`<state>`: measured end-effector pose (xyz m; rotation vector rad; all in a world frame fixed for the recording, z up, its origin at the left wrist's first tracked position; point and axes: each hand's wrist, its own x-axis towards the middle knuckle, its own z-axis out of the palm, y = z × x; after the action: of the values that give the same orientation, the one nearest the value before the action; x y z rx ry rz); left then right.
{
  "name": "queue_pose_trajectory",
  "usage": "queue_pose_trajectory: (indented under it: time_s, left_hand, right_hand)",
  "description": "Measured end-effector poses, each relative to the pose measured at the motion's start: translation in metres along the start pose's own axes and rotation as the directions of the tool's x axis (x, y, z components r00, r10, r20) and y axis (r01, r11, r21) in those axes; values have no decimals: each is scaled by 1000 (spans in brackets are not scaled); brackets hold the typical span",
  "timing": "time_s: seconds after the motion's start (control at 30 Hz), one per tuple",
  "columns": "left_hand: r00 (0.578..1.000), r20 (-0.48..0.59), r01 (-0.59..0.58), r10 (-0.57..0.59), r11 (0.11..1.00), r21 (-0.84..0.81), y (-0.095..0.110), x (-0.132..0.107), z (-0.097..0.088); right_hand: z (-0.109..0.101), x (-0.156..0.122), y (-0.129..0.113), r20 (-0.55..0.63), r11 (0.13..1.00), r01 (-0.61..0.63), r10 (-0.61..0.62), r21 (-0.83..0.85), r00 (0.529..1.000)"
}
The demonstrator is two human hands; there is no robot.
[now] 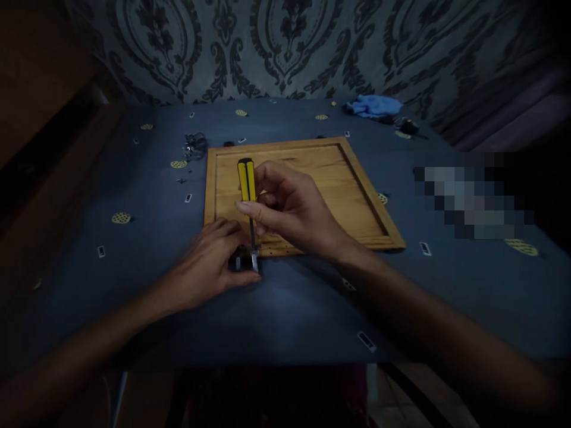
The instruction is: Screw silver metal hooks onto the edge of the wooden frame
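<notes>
A yellow and black screwdriver (247, 180) stands nearly upright, its handle pinched between the thumb and fingers of my right hand (297, 208). Its shaft runs down to a small metal hinge (254, 259) at the near left edge of a framed wooden panel (307, 178). My left hand (212, 255) steadies the hinge, with the thumb at its near end and the fingers bent over the panel's corner. Small holes show along the panel's near edge. The screwdriver's tip and any screw under it are too small to make out.
The panel lies on a blue patterned tablecloth (147, 285). Beyond its left corner are more metal hinges (195, 145) and a few small screws (181, 180). A blue cloth (375, 106) and a dark object (405, 125) lie at the back right. A patterned curtain (267, 47) hangs behind.
</notes>
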<state>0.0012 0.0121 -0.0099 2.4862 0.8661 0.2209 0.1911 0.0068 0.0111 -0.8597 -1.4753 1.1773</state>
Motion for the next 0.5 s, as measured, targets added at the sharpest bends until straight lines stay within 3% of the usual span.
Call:
queue_pose_trajectory:
  time_s: [0.17,0.5]
  left_hand:
    - [999,25,26,-26,1000,-7,1,1,-2]
    - [997,40,59,-58,998,-31,6,2,-5]
  right_hand:
    - [-7,1,3,94,999,0,-4,38,996]
    - [-6,4,12,-26,999,13,-12,52,1000]
